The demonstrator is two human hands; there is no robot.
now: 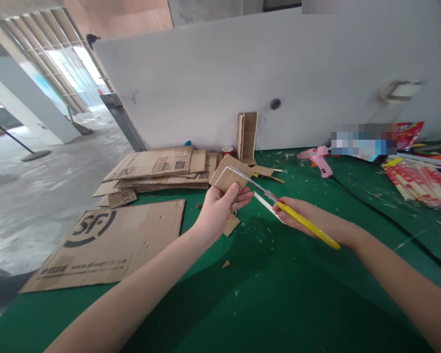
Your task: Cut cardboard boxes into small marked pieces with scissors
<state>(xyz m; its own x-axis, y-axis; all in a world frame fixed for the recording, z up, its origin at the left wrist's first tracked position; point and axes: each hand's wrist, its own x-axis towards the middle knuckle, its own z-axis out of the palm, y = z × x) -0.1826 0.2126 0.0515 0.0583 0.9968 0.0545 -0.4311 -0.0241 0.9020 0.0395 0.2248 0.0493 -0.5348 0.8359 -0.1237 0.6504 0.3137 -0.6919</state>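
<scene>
My left hand is closed on a small cardboard piece, thumb on top. A thin white bent strip runs over that cardboard. My right hand grips a pair of yellow-handled shears. Their silver blades reach left to the right edge of the cardboard, at the end of the white strip; whether they cut into it I cannot tell. Just under the blades is a white stick, its lower end by my right fingers. Below my left hand lies a cardboard scrap.
Flat cardboard is stacked at the back left, with a large printed sheet before it. A cardboard channel stands against the white wall panel. A pink glue gun trails its black cord across the green table.
</scene>
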